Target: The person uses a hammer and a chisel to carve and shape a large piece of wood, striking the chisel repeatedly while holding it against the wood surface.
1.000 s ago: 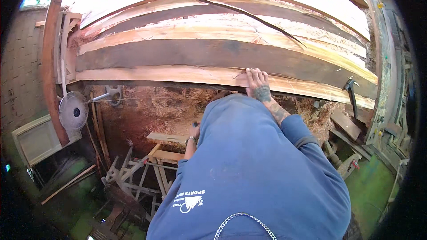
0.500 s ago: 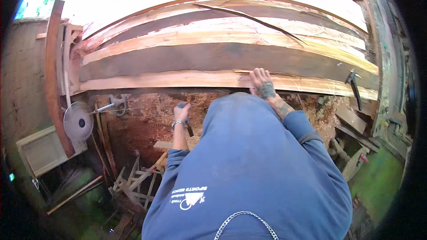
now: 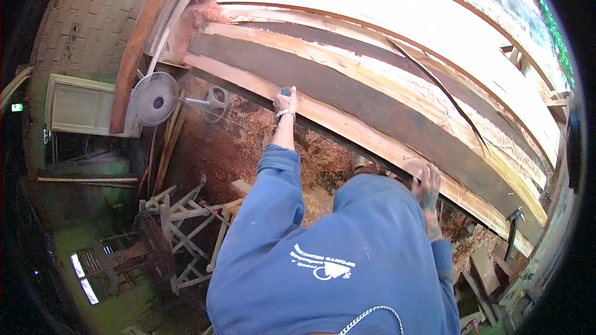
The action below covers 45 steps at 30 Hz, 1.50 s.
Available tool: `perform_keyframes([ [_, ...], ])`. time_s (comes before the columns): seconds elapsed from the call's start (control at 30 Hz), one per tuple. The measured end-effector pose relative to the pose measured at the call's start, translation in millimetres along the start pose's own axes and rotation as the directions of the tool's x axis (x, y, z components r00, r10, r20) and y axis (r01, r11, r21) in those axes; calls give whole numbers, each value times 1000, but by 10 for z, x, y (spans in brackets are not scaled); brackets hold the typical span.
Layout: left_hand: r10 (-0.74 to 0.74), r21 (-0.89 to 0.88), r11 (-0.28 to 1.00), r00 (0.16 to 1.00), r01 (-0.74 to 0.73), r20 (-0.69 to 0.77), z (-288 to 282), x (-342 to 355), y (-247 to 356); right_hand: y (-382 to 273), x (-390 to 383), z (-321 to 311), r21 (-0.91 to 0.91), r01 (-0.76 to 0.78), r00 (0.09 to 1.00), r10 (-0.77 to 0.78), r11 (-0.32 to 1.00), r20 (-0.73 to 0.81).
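Note:
A long wooden board with pale raw edges and a dark brown middle runs slantwise across the bench. At its near edge, left of centre, my left hand is closed round a teal-handled tool; most of the tool is hidden, so its kind cannot be told. My right hand rests on the board's near edge farther right, with its fingers laid over the pale wood and nothing seen in them. A thin dark strip of wood or bark lies across the boards behind.
A hammer hangs over the board's right end. A grey fan stands left, beside an upright brown plank. Reddish shavings cover the ground below. Wooden trestles stand lower left, with offcuts lower right.
The view has swung, so the boards now slant. My left hand with its tool has come up from below the bench to the board's edge. My right hand has shifted along to the right.

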<state>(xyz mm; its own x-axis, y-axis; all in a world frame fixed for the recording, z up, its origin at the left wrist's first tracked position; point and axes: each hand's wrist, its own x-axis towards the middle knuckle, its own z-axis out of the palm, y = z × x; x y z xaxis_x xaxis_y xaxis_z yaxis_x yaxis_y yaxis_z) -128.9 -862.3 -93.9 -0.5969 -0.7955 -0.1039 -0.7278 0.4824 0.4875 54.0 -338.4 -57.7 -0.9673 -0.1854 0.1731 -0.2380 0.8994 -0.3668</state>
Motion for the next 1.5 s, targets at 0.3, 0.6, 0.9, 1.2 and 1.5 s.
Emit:
perform_keyframes([
  [0.3, -75, -123, 985, 945, 120, 319, -120, 527, 188, 346, -862, -226, 155, -556, 797, 577, 816, -179],
  [0.6, 24, -5, 1000, 906, -24, 422, -597, 778, -182, 615, -1698, 27, -73, -807, 590, 805, 586, -64],
  [0.9, -40, -114, 990, 930, 88, 366, -208, 658, 27, 956, -1512, -18, 160, -732, 662, 747, 663, -69],
  [1.2, 53, -23, 999, 854, -48, 517, -258, 789, -2, 951, -2118, 88, 58, -871, 489, 872, 488, 5],
  [1.5, -26, 185, 974, 743, -133, 668, -471, 1074, 89, 682, -3337, 345, 351, -906, 255, 967, 236, 10],
])
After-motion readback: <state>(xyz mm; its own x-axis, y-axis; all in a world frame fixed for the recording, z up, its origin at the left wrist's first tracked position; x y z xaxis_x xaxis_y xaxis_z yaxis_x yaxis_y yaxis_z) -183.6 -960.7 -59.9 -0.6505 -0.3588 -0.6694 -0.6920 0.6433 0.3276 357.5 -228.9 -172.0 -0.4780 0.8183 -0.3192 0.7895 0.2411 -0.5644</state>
